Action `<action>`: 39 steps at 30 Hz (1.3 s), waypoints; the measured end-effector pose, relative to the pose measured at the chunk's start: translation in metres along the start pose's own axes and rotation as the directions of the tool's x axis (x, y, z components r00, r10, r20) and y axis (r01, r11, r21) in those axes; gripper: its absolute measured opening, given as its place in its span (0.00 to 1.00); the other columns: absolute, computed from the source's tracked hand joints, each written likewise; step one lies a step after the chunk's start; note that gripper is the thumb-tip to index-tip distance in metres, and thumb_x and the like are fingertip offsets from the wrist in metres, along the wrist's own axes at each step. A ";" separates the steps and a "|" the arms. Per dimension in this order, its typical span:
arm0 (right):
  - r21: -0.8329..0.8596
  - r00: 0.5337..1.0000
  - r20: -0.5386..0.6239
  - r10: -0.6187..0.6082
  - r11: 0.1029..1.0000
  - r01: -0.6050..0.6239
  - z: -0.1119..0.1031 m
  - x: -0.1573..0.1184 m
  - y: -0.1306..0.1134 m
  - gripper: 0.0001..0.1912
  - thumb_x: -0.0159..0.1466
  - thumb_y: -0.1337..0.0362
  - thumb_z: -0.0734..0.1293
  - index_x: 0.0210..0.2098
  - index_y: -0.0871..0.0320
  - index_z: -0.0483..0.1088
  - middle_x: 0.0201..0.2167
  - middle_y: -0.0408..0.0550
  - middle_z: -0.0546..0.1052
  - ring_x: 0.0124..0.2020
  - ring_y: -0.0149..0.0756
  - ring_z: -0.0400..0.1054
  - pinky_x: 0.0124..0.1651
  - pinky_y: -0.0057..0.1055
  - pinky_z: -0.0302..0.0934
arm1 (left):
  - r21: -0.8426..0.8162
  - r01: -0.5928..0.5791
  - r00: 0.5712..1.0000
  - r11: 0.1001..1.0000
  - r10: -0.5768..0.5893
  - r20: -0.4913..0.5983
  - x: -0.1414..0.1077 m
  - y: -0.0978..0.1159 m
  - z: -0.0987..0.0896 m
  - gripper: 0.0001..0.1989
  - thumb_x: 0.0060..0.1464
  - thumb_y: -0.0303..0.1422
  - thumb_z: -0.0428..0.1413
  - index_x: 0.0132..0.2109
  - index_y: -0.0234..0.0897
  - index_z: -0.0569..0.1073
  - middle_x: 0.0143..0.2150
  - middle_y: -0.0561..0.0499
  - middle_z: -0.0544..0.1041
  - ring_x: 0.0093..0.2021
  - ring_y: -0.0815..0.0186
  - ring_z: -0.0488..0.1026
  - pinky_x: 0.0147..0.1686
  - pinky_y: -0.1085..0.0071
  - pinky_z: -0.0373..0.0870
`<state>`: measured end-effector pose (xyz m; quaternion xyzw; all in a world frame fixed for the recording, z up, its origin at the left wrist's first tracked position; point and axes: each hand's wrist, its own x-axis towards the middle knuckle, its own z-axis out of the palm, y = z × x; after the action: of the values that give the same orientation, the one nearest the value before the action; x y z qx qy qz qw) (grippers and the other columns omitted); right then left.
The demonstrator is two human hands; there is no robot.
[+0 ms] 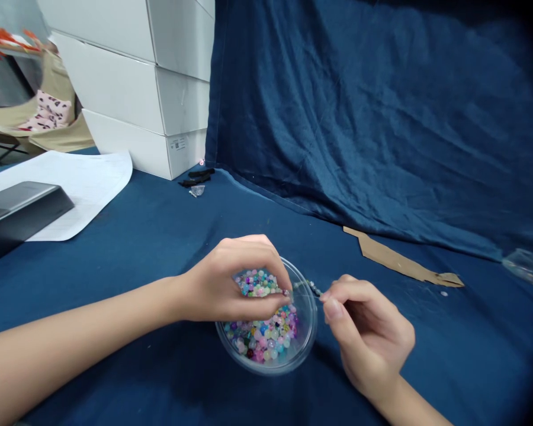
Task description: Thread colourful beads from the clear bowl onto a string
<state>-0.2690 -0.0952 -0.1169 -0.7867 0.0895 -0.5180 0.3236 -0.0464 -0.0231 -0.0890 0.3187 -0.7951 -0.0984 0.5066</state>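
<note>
A round clear plastic bowl holds many small coloured beads, mostly pink, blue, purple and pale green. Over its far part is my left hand, thumb and forefinger closed on a small bead. Just right of the bowl's rim, my right hand pinches a thin clear thread between thumb and forefinger. The thread runs across to the left fingertips. A short row of dark strung beads shows beside the right fingertips; the rest of the string is hidden.
White boxes are stacked at the back left, near a paper sheet and a dark device. Small black pieces lie by the boxes. A torn cardboard strip and a clear container lie right, before a blue curtain.
</note>
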 end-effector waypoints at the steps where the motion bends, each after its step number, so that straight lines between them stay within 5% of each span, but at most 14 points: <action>1: -0.007 1.000 0.007 0.001 1.000 -0.001 0.000 0.000 0.000 0.08 0.67 0.76 0.67 0.37 0.57 0.74 0.25 0.43 0.72 0.25 0.33 0.62 0.28 0.32 0.56 | -0.005 0.034 0.999 0.999 -0.034 0.016 0.000 0.000 0.000 0.05 0.58 0.24 0.63 0.42 0.35 0.79 0.36 0.46 0.83 0.36 0.62 0.78 0.41 0.64 0.76; 8: -0.077 0.999 0.046 0.010 0.997 -0.007 -0.003 0.005 0.001 0.07 0.65 0.76 0.69 0.37 0.58 0.74 0.24 0.42 0.72 0.24 0.31 0.62 0.25 0.30 0.55 | 0.021 0.221 0.974 0.975 -0.222 0.047 0.000 0.003 0.002 0.05 0.56 0.22 0.63 0.39 0.32 0.78 0.34 0.51 0.82 0.33 0.70 0.79 0.37 0.77 0.75; 16: -0.168 0.997 0.075 0.018 0.986 -0.005 -0.007 0.007 0.009 0.06 0.65 0.75 0.70 0.36 0.57 0.74 0.23 0.39 0.69 0.22 0.28 0.60 0.24 0.29 0.54 | 0.188 0.335 0.936 0.923 -0.348 0.044 0.001 0.003 0.007 0.06 0.53 0.20 0.63 0.38 0.33 0.79 0.32 0.54 0.82 0.31 0.71 0.78 0.36 0.78 0.74; 39: -0.300 0.986 0.163 -0.035 0.950 0.083 -0.004 0.010 0.012 0.05 0.66 0.73 0.69 0.36 0.57 0.73 0.21 0.37 0.66 0.20 0.28 0.59 0.25 0.28 0.55 | 0.267 0.350 0.924 0.898 -0.377 0.057 0.000 0.005 0.008 0.05 0.53 0.21 0.63 0.37 0.33 0.79 0.31 0.54 0.82 0.30 0.70 0.79 0.34 0.75 0.72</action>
<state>-0.2654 -0.1108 -0.1157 -0.8678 0.1195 -0.4440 0.1881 -0.0553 -0.0207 -0.0905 0.5177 -0.7533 -0.1068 0.3914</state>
